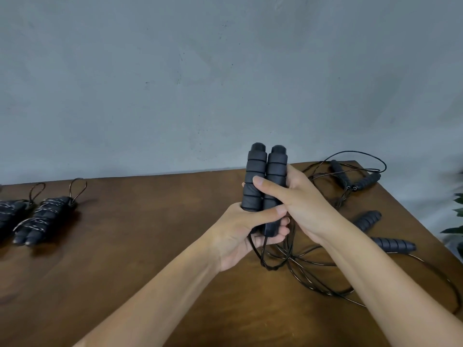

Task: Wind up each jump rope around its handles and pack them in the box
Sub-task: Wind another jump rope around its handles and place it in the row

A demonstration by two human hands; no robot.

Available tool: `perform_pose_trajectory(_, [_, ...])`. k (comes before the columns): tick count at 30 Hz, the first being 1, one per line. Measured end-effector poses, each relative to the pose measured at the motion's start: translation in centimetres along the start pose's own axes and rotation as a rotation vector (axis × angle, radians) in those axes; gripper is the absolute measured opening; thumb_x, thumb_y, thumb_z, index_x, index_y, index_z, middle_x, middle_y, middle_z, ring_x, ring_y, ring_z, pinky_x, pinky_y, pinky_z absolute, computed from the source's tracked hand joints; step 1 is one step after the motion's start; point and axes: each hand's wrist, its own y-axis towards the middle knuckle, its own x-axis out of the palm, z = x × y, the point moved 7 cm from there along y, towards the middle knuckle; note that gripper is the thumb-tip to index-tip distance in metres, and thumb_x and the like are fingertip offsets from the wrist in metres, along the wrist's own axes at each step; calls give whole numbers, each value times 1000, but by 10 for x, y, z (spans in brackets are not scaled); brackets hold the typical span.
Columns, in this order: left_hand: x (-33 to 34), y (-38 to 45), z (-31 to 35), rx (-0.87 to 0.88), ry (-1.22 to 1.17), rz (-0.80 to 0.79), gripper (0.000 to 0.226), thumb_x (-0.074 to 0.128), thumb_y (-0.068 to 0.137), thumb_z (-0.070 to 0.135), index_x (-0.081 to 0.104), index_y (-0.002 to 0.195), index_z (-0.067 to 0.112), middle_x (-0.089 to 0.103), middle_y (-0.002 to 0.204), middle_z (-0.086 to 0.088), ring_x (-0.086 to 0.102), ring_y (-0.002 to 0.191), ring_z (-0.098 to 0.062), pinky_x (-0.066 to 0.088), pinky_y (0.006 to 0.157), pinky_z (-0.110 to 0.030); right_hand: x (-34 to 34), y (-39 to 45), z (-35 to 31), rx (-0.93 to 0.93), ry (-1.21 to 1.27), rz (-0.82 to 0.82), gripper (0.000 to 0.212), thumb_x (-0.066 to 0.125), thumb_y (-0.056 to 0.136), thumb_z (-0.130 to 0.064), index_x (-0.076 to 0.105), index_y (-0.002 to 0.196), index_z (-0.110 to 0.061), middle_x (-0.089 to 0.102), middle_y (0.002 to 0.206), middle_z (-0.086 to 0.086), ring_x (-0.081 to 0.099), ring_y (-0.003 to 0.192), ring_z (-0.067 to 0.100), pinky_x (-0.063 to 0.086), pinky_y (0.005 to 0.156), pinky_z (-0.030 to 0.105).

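Two hands hold one pair of rope handles upright above the table.

Head view: the left hand [235, 234] grips the lower ends of the paired handles [263, 186] from below, thumb across the front; the right hand [298, 204] wraps them from the right, fingers curled over. Their cord [288, 259] hangs onto the table [150, 221]. Wound ropes [42, 219] lie near the left edge; loose ropes [390, 244] lie toward the right edge.

Held handles [265, 181]: black, ribbed foam bands. Cord [300, 261]: glossy black. Wound ropes far left [45, 216]: black with pale glinting cord stripes. Loose handles right [393, 244]: dark grey-black, ribbed. Worktop [150, 246]: dark brown woodgrain. Wall [175, 83]: grey-blue, mottled. Leaves [457, 216], right edge: dark green.
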Motion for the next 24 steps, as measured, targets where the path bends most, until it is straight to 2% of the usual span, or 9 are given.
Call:
perform_pose_trajectory(2, [-5,-1,1,16,27,-5,30,78,86,22,74,111,6,69,92,-9,68,82,-20,62,82,-31,3,1,2,-13,9,-9,30,73,92,-35,65,117,-21,76,103,4,73,95,25,57,83,57])
perform_pose_trajectory(4, [-12,-2,4,32,-3,17,29,75,88,20,74,114,6,72,94,-10,72,86,-24,64,86,-37,9,-2,8,-10,33,-77,41,71,88,-43,63,123,-24,75,100,-6,71,88,10,57,76,41])
perform_pose_trajectory(5, [-16,-2,7,41,-24,31,28,73,90,19,73,115,6,74,97,-13,74,88,-26,64,88,-39,13,-4,14,15,51,-120,48,70,86,-49,61,128,-25,74,104,-9,71,91,7,55,82,37])
perform_pose_trajectory(9, [-33,-4,19,44,-46,69,25,75,89,22,73,107,6,73,100,-14,72,80,-22,64,74,-36,37,-23,44,141,39,-331,80,69,81,-70,45,145,-29,63,139,-4,63,125,13,44,113,45])
perform_pose_trajectory(12, [-48,-6,21,5,8,100,23,80,88,28,70,101,11,66,89,-8,61,69,-20,50,61,-30,49,-38,56,128,-124,-421,49,68,93,-49,56,132,-23,72,121,0,66,118,8,44,113,44])
perform_pose_trajectory(15, [-57,-9,19,-28,11,99,22,75,92,22,64,105,9,60,85,-6,52,63,-17,35,48,-21,52,-47,61,63,-330,-481,12,59,103,-32,69,109,-29,72,87,-12,67,84,6,51,100,39])
perform_pose_trajectory(19, [-68,-12,14,-73,55,121,21,74,94,21,62,107,10,58,83,-6,48,61,-16,25,46,-20,47,-50,59,3,-549,-503,27,54,103,-38,65,81,-48,59,73,-15,51,65,6,45,70,29])
perform_pose_trajectory(22, [-79,-12,15,-93,59,154,22,74,94,19,60,108,9,57,83,-6,47,60,-16,26,43,-19,32,-47,54,-49,-672,-484,18,54,103,-40,67,91,-39,62,79,-13,58,76,8,47,74,29])
perform_pose_trajectory(24, [-86,-13,16,-113,87,161,22,74,94,18,59,107,9,57,83,-6,47,60,-16,27,43,-19,21,-43,49,-100,-762,-473,20,55,103,-39,63,84,-37,63,81,-14,60,81,7,49,77,29])
